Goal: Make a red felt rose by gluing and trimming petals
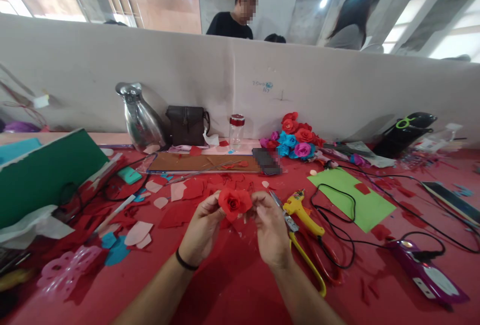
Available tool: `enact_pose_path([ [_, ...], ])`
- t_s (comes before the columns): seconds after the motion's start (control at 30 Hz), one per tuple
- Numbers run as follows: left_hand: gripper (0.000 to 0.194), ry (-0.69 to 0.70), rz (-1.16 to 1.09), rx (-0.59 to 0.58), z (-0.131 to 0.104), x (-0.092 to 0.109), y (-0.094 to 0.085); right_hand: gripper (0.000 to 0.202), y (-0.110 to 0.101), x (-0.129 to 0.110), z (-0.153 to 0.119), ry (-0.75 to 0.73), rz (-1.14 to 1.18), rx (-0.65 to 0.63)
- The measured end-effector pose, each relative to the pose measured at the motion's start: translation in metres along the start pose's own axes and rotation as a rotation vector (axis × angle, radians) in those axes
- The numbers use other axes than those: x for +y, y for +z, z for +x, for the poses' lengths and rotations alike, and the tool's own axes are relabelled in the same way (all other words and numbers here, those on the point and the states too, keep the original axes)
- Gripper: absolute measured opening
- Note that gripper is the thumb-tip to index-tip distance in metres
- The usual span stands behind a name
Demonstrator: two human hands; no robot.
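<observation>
Nearest the lens in the head view, our forearms rise from the bottom edge, a dark band round the left wrist. And there's the red flower, mid-frame, bloom facing us, right between our fingertips! Our left hand has it pinched at its left side, thumb and fingers closed on it. Our right hand curls at its right edge, fingers bent; gripping or merely touching, we cannot tell. Right of centre, we spot a yellow glue gun; above it, a bunch of coloured flowers.
</observation>
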State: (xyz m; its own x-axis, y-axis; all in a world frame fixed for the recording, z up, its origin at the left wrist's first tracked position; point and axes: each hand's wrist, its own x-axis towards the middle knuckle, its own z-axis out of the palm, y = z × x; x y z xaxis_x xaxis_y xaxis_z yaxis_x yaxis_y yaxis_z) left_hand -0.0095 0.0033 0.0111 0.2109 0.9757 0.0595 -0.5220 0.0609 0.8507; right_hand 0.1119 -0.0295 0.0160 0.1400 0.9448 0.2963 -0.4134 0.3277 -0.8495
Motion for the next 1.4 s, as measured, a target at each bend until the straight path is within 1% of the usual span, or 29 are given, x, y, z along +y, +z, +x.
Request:
enact_pose_path([
  [0.07, 0.010, -0.001, 0.029, -0.008, 0.001, 0.001, -0.002, 0.025, -0.002, -0.001, 0.001, 0.019, 0.002, 0.013],
  [0.17, 0.007, 0.014, 0.077, -0.040, 0.002, 0.003, -0.004, 0.025, -0.003, -0.002, 0.004, 0.085, -0.053, 0.036],
  [0.3, 0.006, 0.019, 0.078, -0.083, 0.003, 0.002, -0.006, 0.017, -0.001, -0.004, 0.005, 0.159, 0.006, 0.060],
  [0.4, 0.008, -0.025, 0.039, -0.106, 0.002, 0.002, -0.006, 0.013, 0.002, -0.007, 0.006, 0.192, 0.070, 0.102],
  [0.6, 0.017, -0.135, -0.015, -0.085, 0.001, 0.001, -0.006, 0.020, 0.005, -0.012, 0.007, 0.269, 0.211, 0.165],
  [0.73, 0.016, -0.166, -0.041, -0.084, 0.001, -0.001, -0.007, 0.028, 0.004, -0.011, 0.007, 0.260, 0.209, 0.167],
  [0.93, 0.023, -0.203, -0.043, -0.080, 0.003, -0.003, -0.009, 0.039, 0.002, -0.005, 0.006, 0.281, 0.110, 0.089],
  [1.1, 0.017, -0.225, -0.039, -0.131, 0.002, -0.005, -0.007, 0.025, 0.003, -0.008, 0.006, 0.222, 0.091, 0.064],
  [1.2, 0.018, -0.214, -0.021, -0.118, 0.001, -0.004, -0.005, 0.020, 0.003, -0.012, 0.007, 0.233, 0.154, 0.107],
  [1.3, 0.023, -0.175, -0.026, -0.083, 0.002, -0.003, -0.004, 0.022, 0.003, -0.014, 0.008, 0.227, 0.200, 0.181],
  [1.4, 0.024, -0.115, -0.004, -0.025, 0.004, -0.003, -0.005, 0.026, 0.003, -0.013, 0.010, 0.247, 0.214, 0.220],
])
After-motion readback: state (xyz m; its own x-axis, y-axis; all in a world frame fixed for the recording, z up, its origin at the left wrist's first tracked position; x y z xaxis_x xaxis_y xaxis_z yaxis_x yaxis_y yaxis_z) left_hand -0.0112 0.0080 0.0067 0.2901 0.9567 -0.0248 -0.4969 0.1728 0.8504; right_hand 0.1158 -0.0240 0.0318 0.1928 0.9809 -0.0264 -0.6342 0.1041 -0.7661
